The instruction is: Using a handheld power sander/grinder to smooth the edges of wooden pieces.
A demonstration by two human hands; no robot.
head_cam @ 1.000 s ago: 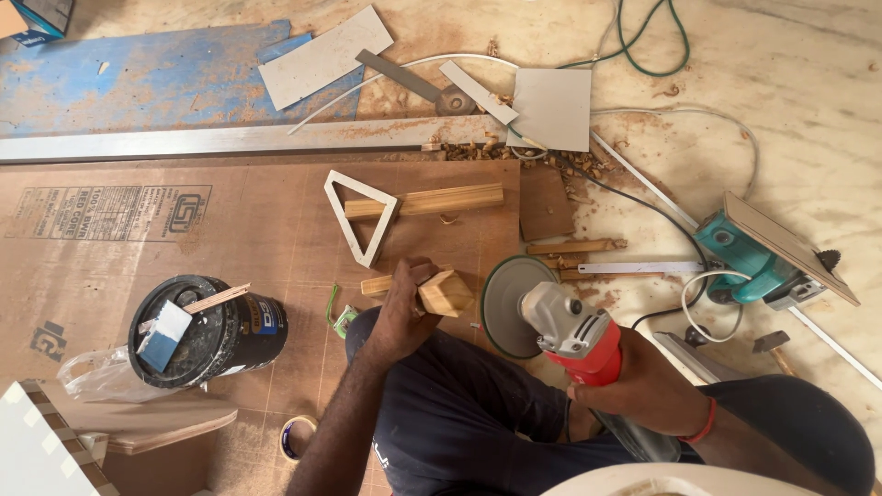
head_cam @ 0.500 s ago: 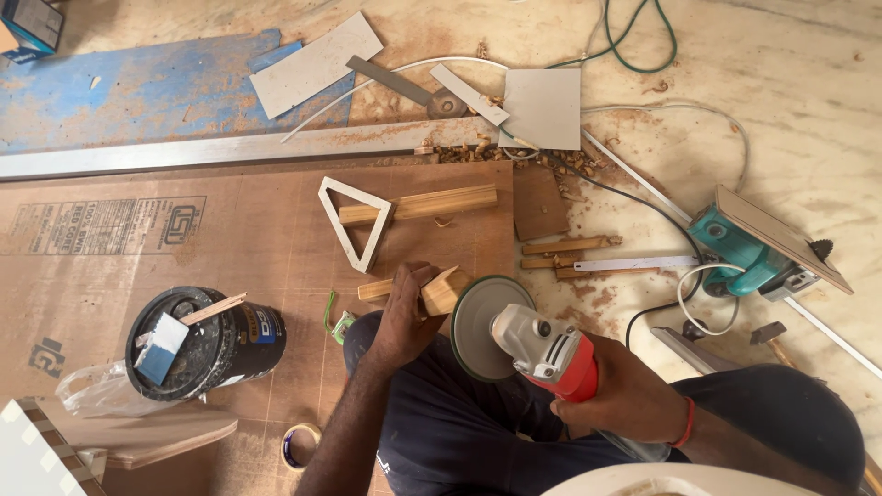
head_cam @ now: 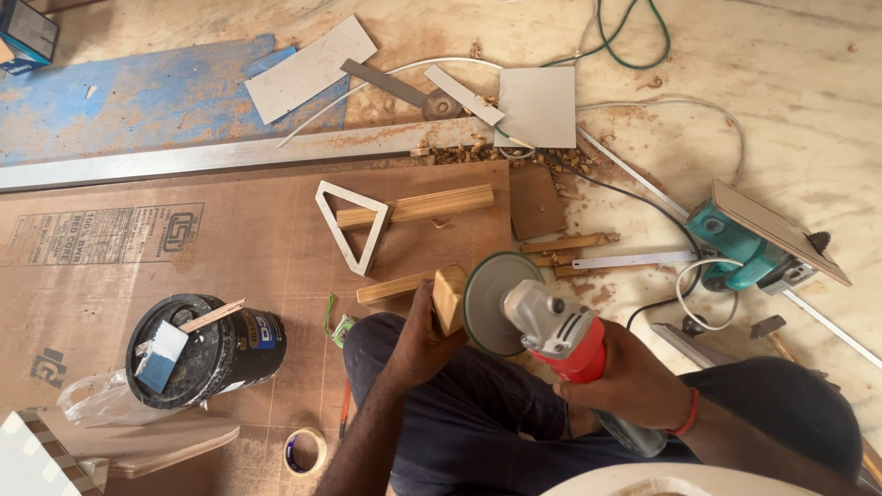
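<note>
My left hand (head_cam: 418, 344) grips a small wooden block (head_cam: 449, 296) joined to a wooden strip (head_cam: 395, 287) that lies on the brown plywood sheet (head_cam: 138, 266). My right hand (head_cam: 634, 386) holds a red and grey angle grinder (head_cam: 551, 329). Its round sanding disc (head_cam: 487, 301) faces the block and sits right beside it. Both hands work above my lap, over dark trousers (head_cam: 478, 422).
A triangular metal frame (head_cam: 349, 223) and a longer wood strip (head_cam: 418, 205) lie further out on the sheet. A black paint can (head_cam: 207, 349) with a stick stands left, tape roll (head_cam: 305, 452) below it. A teal power tool (head_cam: 749, 243), cables, metal rails and grey offcuts lie around.
My right hand has swung the grinder left toward the block, so the disc is now next to it. My left hand has kept its hold on the block.
</note>
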